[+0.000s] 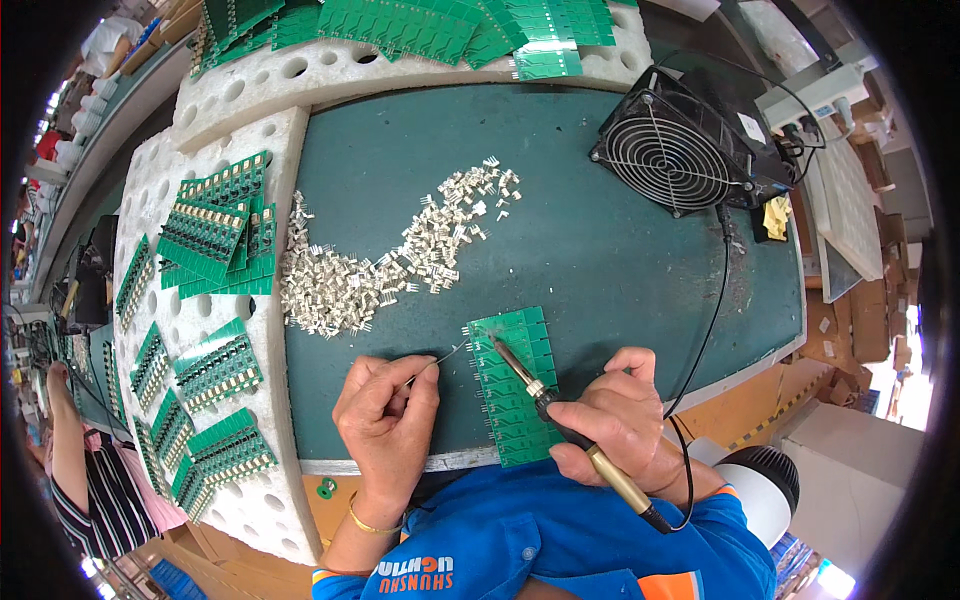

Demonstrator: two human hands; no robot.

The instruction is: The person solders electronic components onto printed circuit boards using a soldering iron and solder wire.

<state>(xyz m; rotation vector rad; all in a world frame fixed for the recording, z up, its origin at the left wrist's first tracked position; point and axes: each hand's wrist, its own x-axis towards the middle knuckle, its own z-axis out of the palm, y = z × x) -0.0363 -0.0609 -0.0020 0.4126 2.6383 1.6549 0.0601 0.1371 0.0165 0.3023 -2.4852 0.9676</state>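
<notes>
A green circuit board panel point(515, 400) lies near the bench's front edge, with a row of pins along its left side. My right hand point(615, 415) grips a soldering iron point(575, 435), its tip down at the panel's upper left part. A faint wisp of smoke shows by the tip. Left of the panel, my left hand point(388, 415) pinches a thin solder wire point(450, 354) between thumb and finger, the wire's end pointing toward the iron's tip. Beyond my left hand spreads a pile of small white connectors point(335, 290) on the green bench point(560, 240).
White foam slabs point(285, 500) on the left and at the back hold stacked green boards point(222, 235). A black fan point(672, 160) stands at the back right. The iron's black cable point(722, 290) runs along the right. Another person's arm point(68, 435) shows at far left.
</notes>
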